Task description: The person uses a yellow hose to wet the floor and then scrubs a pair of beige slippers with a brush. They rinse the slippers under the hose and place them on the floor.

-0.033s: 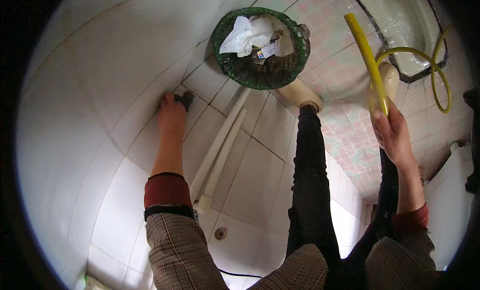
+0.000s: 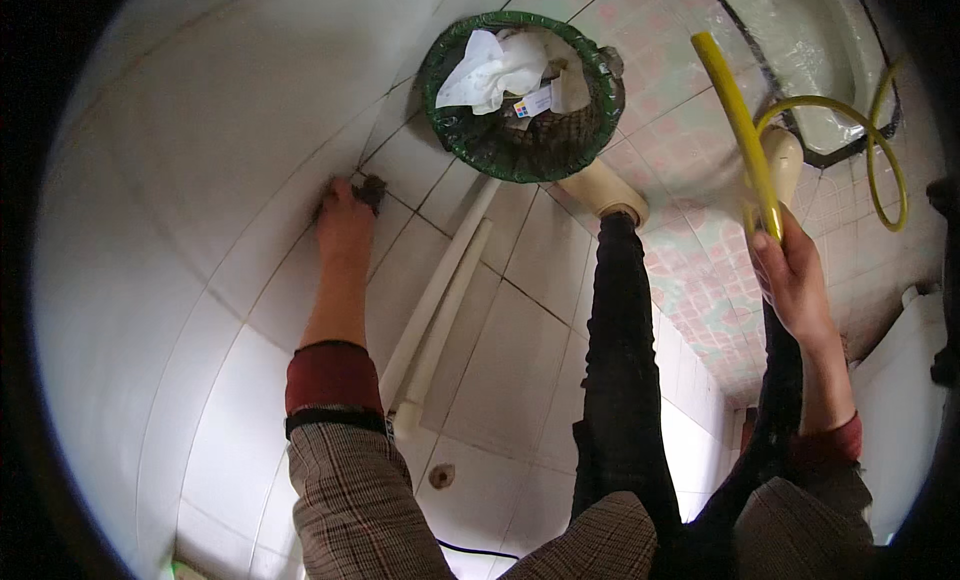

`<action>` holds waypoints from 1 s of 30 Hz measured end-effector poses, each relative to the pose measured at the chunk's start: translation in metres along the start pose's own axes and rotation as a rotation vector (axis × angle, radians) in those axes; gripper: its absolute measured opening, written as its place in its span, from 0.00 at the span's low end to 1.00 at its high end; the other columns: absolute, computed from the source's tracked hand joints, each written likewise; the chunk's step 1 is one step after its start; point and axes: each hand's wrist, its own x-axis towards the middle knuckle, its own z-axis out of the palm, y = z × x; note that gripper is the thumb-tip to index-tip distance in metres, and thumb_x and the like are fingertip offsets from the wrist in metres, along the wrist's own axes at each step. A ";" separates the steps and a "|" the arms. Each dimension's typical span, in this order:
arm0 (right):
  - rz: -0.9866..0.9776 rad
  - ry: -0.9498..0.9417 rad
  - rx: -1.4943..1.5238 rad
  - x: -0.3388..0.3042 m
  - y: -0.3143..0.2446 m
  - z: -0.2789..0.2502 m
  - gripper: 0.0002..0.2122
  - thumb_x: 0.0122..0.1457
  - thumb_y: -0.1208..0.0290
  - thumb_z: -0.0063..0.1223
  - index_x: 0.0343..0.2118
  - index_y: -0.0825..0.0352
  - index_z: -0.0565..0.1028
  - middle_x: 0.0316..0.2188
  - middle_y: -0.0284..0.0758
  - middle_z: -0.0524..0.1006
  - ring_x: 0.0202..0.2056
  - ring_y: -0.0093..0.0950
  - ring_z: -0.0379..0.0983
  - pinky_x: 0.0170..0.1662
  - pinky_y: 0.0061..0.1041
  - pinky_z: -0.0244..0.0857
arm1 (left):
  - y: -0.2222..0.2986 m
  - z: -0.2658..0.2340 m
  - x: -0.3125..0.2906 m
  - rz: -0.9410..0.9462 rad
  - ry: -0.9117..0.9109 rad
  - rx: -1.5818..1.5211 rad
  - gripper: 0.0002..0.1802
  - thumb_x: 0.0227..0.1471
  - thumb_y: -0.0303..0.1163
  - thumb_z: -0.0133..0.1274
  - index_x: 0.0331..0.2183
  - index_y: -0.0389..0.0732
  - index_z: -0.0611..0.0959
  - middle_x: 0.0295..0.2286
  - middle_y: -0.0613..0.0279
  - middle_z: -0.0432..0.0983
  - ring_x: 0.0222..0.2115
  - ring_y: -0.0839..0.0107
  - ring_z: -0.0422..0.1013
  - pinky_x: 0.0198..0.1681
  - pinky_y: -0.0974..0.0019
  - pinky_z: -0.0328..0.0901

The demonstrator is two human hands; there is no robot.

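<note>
Jutting from right hand (image 2: pixel 798 285): hose (image 2: pixel 741 125)

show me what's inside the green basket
The green basket holds a crumpled white tissue and a small white card-like piece, among other scraps; whatever lies beneath them is covered.

Nothing I can read tbh, the white card (image 2: pixel 535 103) in the bin (image 2: pixel 520 166) might have print, too small though.

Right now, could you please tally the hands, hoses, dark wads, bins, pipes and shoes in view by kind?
Hands: 2
Hose: 1
Dark wad: 1
Bin: 1
Pipes: 2
Shoes: 2
Total: 9
</note>
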 end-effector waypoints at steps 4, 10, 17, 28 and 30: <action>0.078 -0.003 0.078 0.016 0.014 0.001 0.23 0.64 0.59 0.44 0.58 0.67 0.61 0.20 0.18 0.57 0.19 0.10 0.50 0.21 0.11 0.45 | 0.033 0.024 0.082 0.029 -0.045 0.080 0.10 0.55 0.29 0.47 0.37 0.35 0.79 0.42 0.51 0.67 0.43 0.59 0.68 0.42 0.63 0.70; 0.177 0.129 -0.128 0.029 0.008 0.013 0.34 0.58 0.46 0.49 0.56 0.73 0.61 0.14 0.19 0.58 0.14 0.08 0.51 0.16 0.11 0.44 | 0.102 0.058 0.203 0.156 0.117 0.003 0.19 0.57 0.31 0.45 0.50 0.38 0.72 0.45 0.49 0.68 0.43 0.60 0.69 0.43 0.62 0.69; 0.227 0.100 -0.198 0.035 0.017 0.025 0.33 0.58 0.47 0.50 0.56 0.73 0.61 0.16 0.20 0.60 0.16 0.10 0.52 0.18 0.11 0.45 | 0.125 0.074 0.225 0.172 0.021 -0.132 0.17 0.57 0.30 0.45 0.47 0.35 0.74 0.44 0.49 0.71 0.41 0.60 0.72 0.38 0.62 0.71; 0.180 -0.112 -0.214 0.029 0.004 0.005 0.29 0.60 0.54 0.49 0.55 0.75 0.62 0.17 0.25 0.63 0.18 0.14 0.58 0.22 0.16 0.54 | -0.009 -0.014 0.048 0.057 -0.326 0.077 0.16 0.57 0.28 0.46 0.45 0.30 0.74 0.42 0.49 0.73 0.39 0.59 0.74 0.37 0.60 0.72; 0.216 -0.120 -0.136 0.024 0.004 -0.003 0.30 0.60 0.53 0.48 0.54 0.77 0.62 0.15 0.26 0.64 0.15 0.15 0.61 0.20 0.16 0.57 | 0.015 0.005 0.089 0.045 -0.266 -0.028 0.16 0.57 0.28 0.46 0.45 0.31 0.74 0.41 0.48 0.74 0.39 0.59 0.74 0.38 0.59 0.72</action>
